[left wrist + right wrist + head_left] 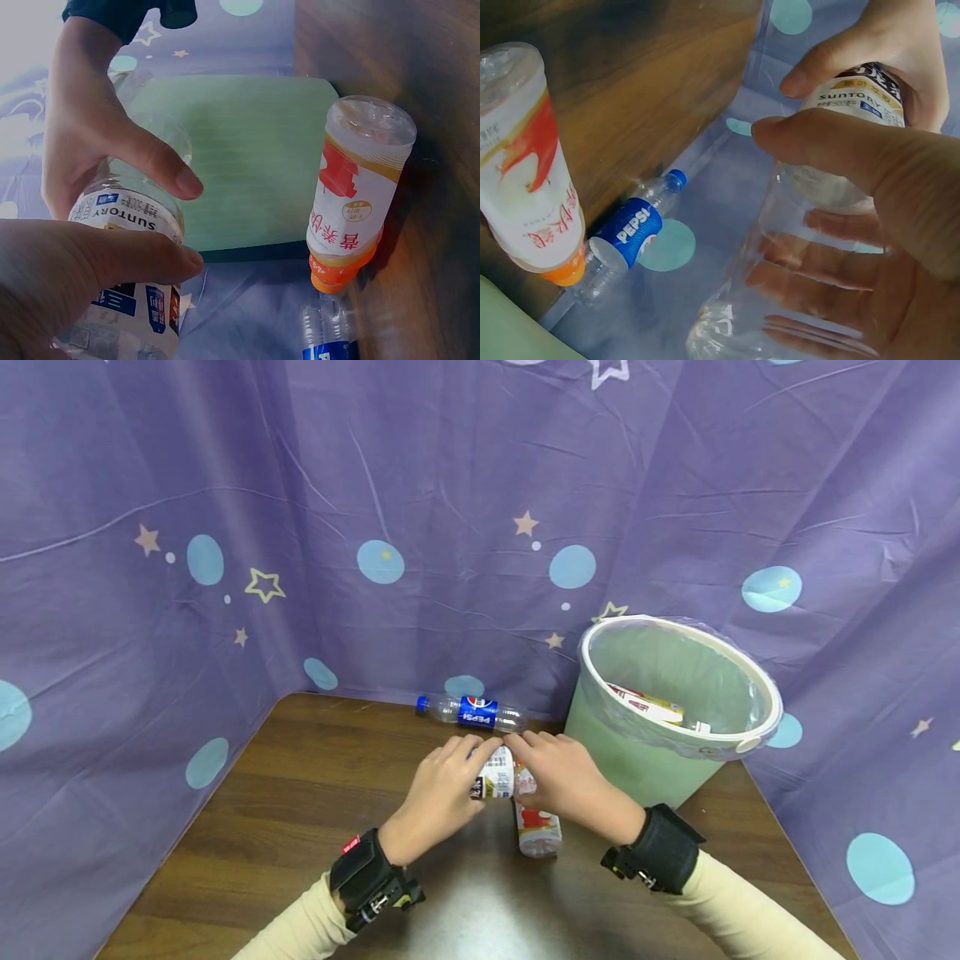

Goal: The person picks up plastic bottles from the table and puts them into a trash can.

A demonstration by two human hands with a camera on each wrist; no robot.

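A clear Suntory bottle [497,772] is held above the wooden table [300,793], at its middle, between both hands. The left hand [438,793] is curled round the labelled end, thumb and fingers pressed on the label. The right hand [566,781] is wrapped round the bare transparent end; its fingers [817,274] are seen through the clear plastic in the right wrist view. The two hands are brought close together, fingertips almost meeting over the bottle. The long axis of the bottle is laid roughly level and crosswise, from one hand to the other. Which end carries the neck cannot be told, as both ends are covered.

A second bottle with a red-and-white label and orange cap [537,827] is laid on the table just below the right hand, its long axis running toward and away from the person, base toward the person. A Pepsi bottle [471,712] is laid on its side at the far table edge, long axis crosswise, blue cap pointing left. A pale green bin [600,727] with a clear liner is placed at the right rear, just beside the right hand; packaging is seen inside it. A purple star-printed curtain [375,485] is hung behind.
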